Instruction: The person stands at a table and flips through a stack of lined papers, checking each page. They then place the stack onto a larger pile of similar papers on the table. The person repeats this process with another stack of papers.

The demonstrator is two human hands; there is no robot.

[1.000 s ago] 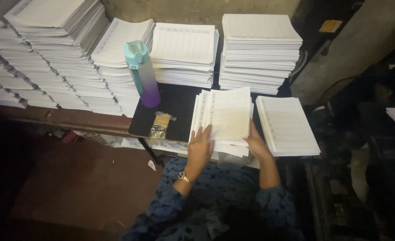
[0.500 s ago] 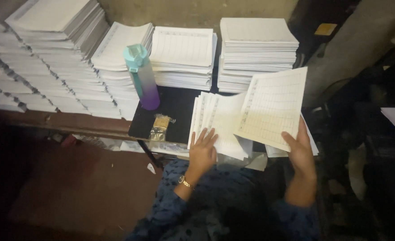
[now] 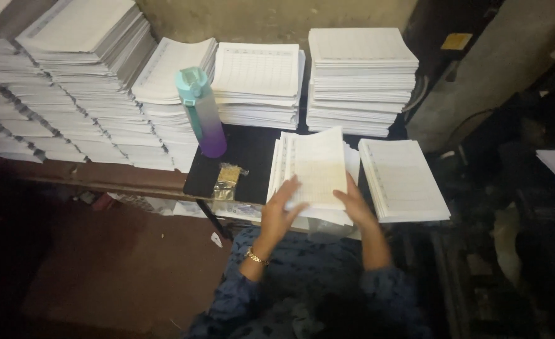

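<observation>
A fanned pile of ruled paper sheets (image 3: pixel 312 164) lies on the black table (image 3: pixel 249 150) in front of me. My left hand (image 3: pixel 279 208), a gold watch on its wrist, rests with spread fingers on the pile's lower left part. My right hand (image 3: pixel 353 202) grips the lower right edge of the top sheet. To the right, touching the fanned pile, lies a squared-up pile of the same sheets (image 3: pixel 403 179).
Tall stacks of printed sheets (image 3: pixel 359 78) line the back and the left side (image 3: pixel 70 88). A teal and purple water bottle (image 3: pixel 202 113) stands left of the pile, with a clear snack packet (image 3: pixel 227 179) in front of it. Dark clutter is on the right.
My right hand lifted one sheet off the fanned pile and swung it right over the squared pile. It is now back at the fanned pile's edge. The left hand stayed put.
</observation>
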